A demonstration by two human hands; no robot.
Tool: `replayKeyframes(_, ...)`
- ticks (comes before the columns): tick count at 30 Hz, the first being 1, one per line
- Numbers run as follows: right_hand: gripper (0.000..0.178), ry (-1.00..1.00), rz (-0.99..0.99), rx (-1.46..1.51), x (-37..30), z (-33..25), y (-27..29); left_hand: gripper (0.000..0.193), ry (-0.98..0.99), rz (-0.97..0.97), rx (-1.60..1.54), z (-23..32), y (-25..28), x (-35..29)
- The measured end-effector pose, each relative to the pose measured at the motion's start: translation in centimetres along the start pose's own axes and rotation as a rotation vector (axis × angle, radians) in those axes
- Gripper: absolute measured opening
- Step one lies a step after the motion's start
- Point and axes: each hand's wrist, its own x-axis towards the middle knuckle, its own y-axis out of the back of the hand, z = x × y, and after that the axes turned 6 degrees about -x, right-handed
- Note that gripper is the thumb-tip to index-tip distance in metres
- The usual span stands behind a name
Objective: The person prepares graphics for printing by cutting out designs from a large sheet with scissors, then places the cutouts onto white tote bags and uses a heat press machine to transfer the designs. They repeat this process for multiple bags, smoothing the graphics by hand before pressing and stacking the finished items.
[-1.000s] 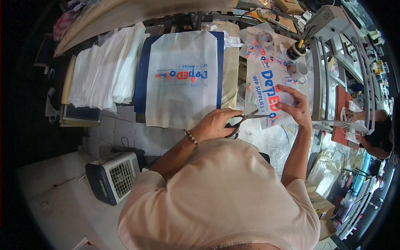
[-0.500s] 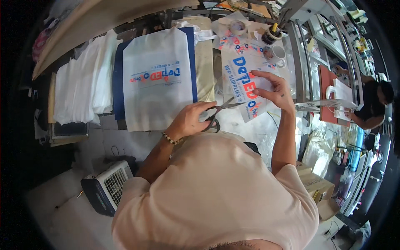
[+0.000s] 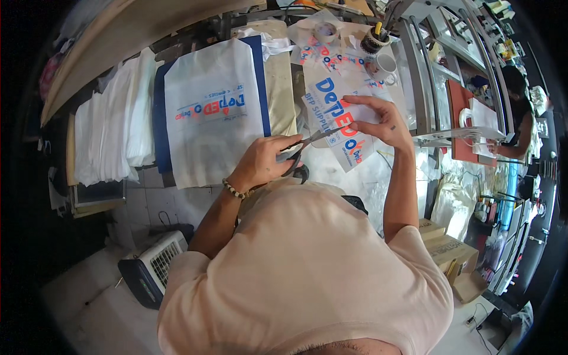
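Observation:
My left hand (image 3: 264,158) grips a pair of dark-handled scissors (image 3: 320,135), its blades close together and pointing right across a clear plastic sheet (image 3: 346,155) printed in blue and red. Over the right part of that sheet is my right hand (image 3: 378,121), thumb and index finger curved and spread apart. The thumb tip is close to the scissor points; whether the fingertips touch the sheet is unclear. To the left, a white bag-like sheet (image 3: 214,139) with similar print lies on a dark blue board (image 3: 162,133).
A stack of white sheets (image 3: 112,130) hangs at the far left. Behind the plastic sheet stand a tape roll (image 3: 325,32), a white mug (image 3: 380,68) and a pen holder (image 3: 374,42). A metal frame (image 3: 418,89) borders the right side, with another person (image 3: 520,112) beyond.
The scissors have swung up towards my right thumb, and their blades, spread before, are now closer together. The view has shifted slightly. My right hand keeps its curved, spread-finger pose.

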Motion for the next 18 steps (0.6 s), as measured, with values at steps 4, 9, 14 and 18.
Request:
replayKeyframes(4, 0.053, 0.025, -0.005, 0.015, -0.2, 0.4, 0.2, 0.058, 0.012, -0.01, -0.022, 0.1, 0.0, 0.0)
replayKeyframes(9, 0.052, 0.029, -0.031, -0.008, -0.2, 0.3, 0.2, 0.052, -0.007, 0.011, -0.026, 0.0, -0.1, 0.2)
replayKeyframes(14, 0.053, 0.018, -0.028, 0.017, -0.2, 0.3, 0.0, 0.051, 0.025, -0.024, -0.035, -0.5, 0.0, 0.0)
replayKeyframes(18, 0.053, 0.022, -0.048, 0.022, 0.0, 0.2, -0.1, 0.048, 0.03, -0.067, -0.032, -1.2, 0.1, -0.2)
